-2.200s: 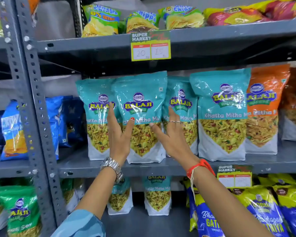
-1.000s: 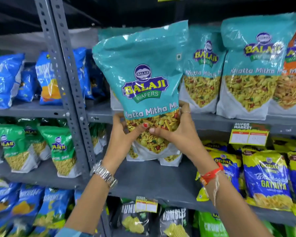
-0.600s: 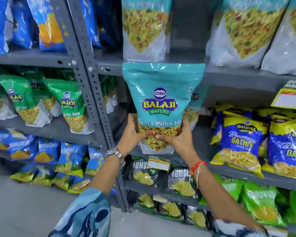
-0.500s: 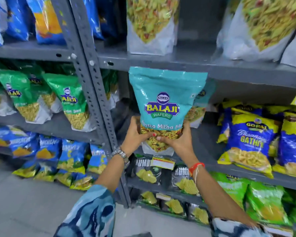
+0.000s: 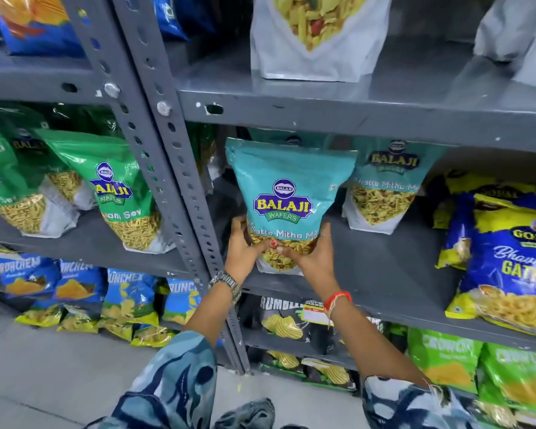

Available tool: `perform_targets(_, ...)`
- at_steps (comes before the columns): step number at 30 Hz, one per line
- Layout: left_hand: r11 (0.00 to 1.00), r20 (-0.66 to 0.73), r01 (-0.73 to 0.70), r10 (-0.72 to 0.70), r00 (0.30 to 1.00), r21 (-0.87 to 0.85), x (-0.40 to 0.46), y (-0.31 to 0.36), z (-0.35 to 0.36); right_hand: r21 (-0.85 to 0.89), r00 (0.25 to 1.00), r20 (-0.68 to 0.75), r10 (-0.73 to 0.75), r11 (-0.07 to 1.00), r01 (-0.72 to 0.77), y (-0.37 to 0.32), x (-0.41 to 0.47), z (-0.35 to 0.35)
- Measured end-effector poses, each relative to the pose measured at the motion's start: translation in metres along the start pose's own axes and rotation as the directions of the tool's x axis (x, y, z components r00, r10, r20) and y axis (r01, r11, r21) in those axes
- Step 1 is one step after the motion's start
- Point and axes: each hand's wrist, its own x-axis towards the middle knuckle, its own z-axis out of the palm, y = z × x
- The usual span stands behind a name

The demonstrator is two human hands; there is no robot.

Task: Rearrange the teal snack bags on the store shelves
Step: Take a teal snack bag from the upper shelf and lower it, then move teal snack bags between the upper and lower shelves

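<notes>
Even, bright light falls from above me; glare streaks the teal bag (image 5: 291,181) I hold. Under each grey shelf (image 5: 353,119) the back sinks into shadow. Uprights bow at the edges, and the corners smear softly.

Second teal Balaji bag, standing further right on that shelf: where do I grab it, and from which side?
Probably the lower sides of the second teal bag, coming from the front. It stands upright facing out with its top tucked close under the shelf above, and bare shelf lies in front, so the base flanks look reachable.
</notes>
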Motion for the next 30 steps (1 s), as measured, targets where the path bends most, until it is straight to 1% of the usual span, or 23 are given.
perform_targets(4,0.999,-0.027,-0.020,0.019,0.999,-0.038,0.004,-0.008,0.003,-0.028,1.000,0.020,0.002,1.000,-0.001,0.004,0.008,0.004)
perform_targets(7,0.997,-0.046,-0.008,0.005,0.999,-0.071,0.001,-0.012,0.005,-0.032,0.999,0.037,0.002,0.999,-0.001,0.004,0.006,0.003)
perform_targets(10,0.990,-0.077,0.026,-0.037,0.996,-0.141,-0.016,-0.012,0.013,0.037,0.996,0.091,-0.006,0.999,0.002,0.001,0.002,-0.002)
perform_targets(11,0.989,-0.089,0.009,-0.023,0.996,-0.147,-0.023,-0.011,0.018,0.076,0.996,0.092,-0.005,0.997,-0.002,0.000,-0.001,-0.006)
perform_targets(12,0.991,-0.113,-0.029,0.014,0.993,-0.131,-0.032,-0.009,0.024,0.100,0.997,0.074,-0.004,0.995,-0.003,0.000,-0.004,-0.010)
perform_targets(15,0.978,-0.195,-0.208,0.197,0.961,-0.033,-0.054,0.006,0.045,0.086,0.999,-0.043,0.023,0.996,-0.019,-0.001,-0.021,-0.028)
perform_targets(19,0.933,-0.210,-0.337,0.357,0.910,0.125,-0.070,0.031,0.079,0.117,0.979,-0.200,-0.032,0.992,0.056,-0.018,-0.043,-0.070)
perform_targets(20,0.918,-0.203,-0.367,0.391,0.898,0.148,-0.075,0.038,0.089,0.127,0.967,-0.251,-0.050,0.988,0.084,-0.027,-0.047,-0.084)
perform_targets(21,0.908,-0.185,-0.397,0.416,0.890,0.135,-0.081,0.047,0.101,0.127,0.949,-0.305,-0.079,0.984,0.123,-0.035,-0.050,-0.099)
perform_targets(24,0.891,-0.123,-0.453,0.446,0.887,-0.030,-0.101,0.085,0.141,0.089,0.885,-0.434,-0.169,0.969,0.229,-0.063,-0.059,-0.147)
perform_targets(26,0.860,-0.105,-0.490,0.480,0.871,-0.138,-0.114,0.114,0.169,0.067,0.831,-0.512,-0.216,0.955,0.289,-0.085,-0.064,-0.181)
perform_targets(28,0.811,-0.095,-0.549,0.541,0.835,-0.203,-0.124,0.149,0.194,0.029,0.757,-0.594,-0.271,0.934,0.357,-0.112,-0.069,-0.217)
perform_targets(30,0.744,-0.107,-0.620,0.615,0.781,-0.249,-0.133,0.187,0.217,-0.017,0.682,-0.657,-0.321,0.911,0.412,-0.137,-0.071,-0.254)
